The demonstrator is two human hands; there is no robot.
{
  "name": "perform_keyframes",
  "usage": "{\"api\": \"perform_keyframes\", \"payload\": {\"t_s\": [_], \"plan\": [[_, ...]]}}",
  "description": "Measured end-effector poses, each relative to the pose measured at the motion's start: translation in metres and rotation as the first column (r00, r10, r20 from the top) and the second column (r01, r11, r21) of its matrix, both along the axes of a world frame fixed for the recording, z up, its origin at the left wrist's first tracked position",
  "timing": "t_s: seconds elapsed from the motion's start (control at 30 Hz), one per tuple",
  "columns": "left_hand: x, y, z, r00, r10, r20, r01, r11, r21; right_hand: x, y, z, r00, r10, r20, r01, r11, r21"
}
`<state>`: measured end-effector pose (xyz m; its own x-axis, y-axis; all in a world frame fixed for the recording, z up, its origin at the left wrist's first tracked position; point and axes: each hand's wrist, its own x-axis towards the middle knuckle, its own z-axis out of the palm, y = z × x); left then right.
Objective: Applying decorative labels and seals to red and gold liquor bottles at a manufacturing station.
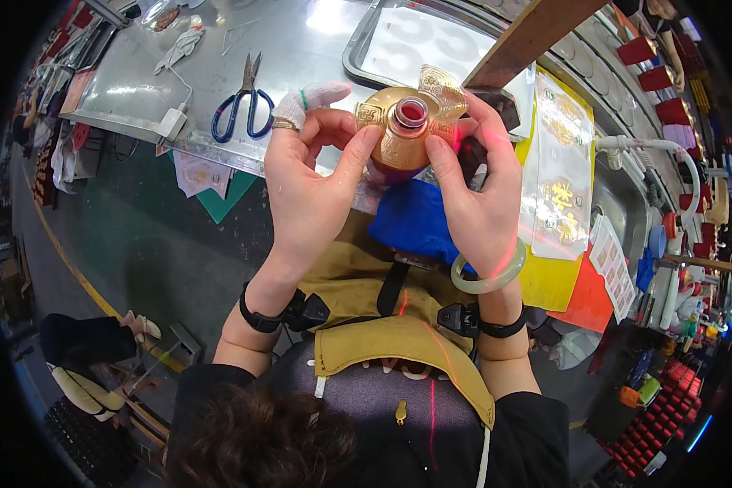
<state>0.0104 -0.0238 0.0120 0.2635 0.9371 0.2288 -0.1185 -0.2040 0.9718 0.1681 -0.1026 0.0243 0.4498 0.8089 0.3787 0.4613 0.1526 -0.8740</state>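
Between my two hands is a reddish bottle with an uncapped, clear-rimmed neck pointing up toward me. Gold embossed foil surrounds its shoulder, and some flaps of it stand out from the surface. My left hand grips the left side, its thumb pressing on the foil; a white finger cover sits on one finger. On the other side my right hand holds the bottle and foil, thumb near the neck. Beneath the bottle, a blue cloth lies over my lap. The bottle's lower part is mostly hidden.
Blue-handled scissors lie on the metal table to the left, near a white power adapter. A metal tray and a wooden bar are beyond the bottle. Gold-printed sheets lie at right, beside a sink.
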Motion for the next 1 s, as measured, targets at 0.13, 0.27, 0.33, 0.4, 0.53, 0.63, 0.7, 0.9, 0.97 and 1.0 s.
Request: {"api": "perform_keyframes", "payload": {"t_s": [0.13,0.27,0.33,0.4,0.53,0.63,0.7,0.9,0.97,1.0], "plan": [[-0.0014,0.0009,0.0012,0.999,-0.022,-0.029,0.022,1.0,-0.003,-0.0006,-0.0002,0.0004,1.0,-0.001,-0.007,0.002,1.0,0.011],[-0.0005,0.0004,0.0007,1.0,-0.019,-0.014,0.019,1.0,-0.001,-0.0011,-0.0002,0.0016,0.999,0.003,-0.033,-0.003,1.0,-0.013],[-0.0005,0.0002,0.0007,0.999,-0.017,-0.029,0.016,1.0,-0.002,-0.0016,-0.0003,0.002,0.998,0.006,-0.059,-0.007,1.0,-0.014],[-0.0008,0.0003,0.0008,0.999,-0.021,-0.027,0.021,1.0,0.005,-0.0019,-0.0003,0.0021,0.999,0.0,-0.05,0.0,1.0,-0.009],[-0.0018,0.0007,0.0013,0.999,-0.026,-0.036,0.026,1.0,0.013,-0.0016,-0.0005,0.0016,1.0,-0.011,-0.015,0.011,1.0,-0.008],[-0.0012,0.0004,0.0009,0.999,-0.036,-0.021,0.036,0.999,0.003,-0.0009,-0.0004,0.0009,1.0,-0.013,0.012,0.013,1.0,0.004],[-0.0007,0.0005,0.0004,0.999,-0.035,-0.028,0.035,0.999,0.005,-0.0005,-0.0003,0.0004,1.0,-0.011,-0.011,0.011,1.0,0.008],[-0.0012,0.0013,0.0015,0.999,-0.046,-0.026,0.046,0.999,-0.005,-0.0001,-0.0009,0.0011,1.0,-0.012,-0.024,0.012,1.0,0.002],[-0.0008,0.0013,0.0022,0.999,-0.045,-0.025,0.045,0.999,-0.011,-0.0002,-0.0009,0.0015,1.0,-0.015,-0.022,0.015,1.0,0.003],[-0.0003,0.001,0.0023,0.999,-0.041,-0.017,0.041,0.999,-0.018,-0.0003,-0.0007,0.0017,1.0,-0.013,-0.02,0.014,1.0,0.004]]}}
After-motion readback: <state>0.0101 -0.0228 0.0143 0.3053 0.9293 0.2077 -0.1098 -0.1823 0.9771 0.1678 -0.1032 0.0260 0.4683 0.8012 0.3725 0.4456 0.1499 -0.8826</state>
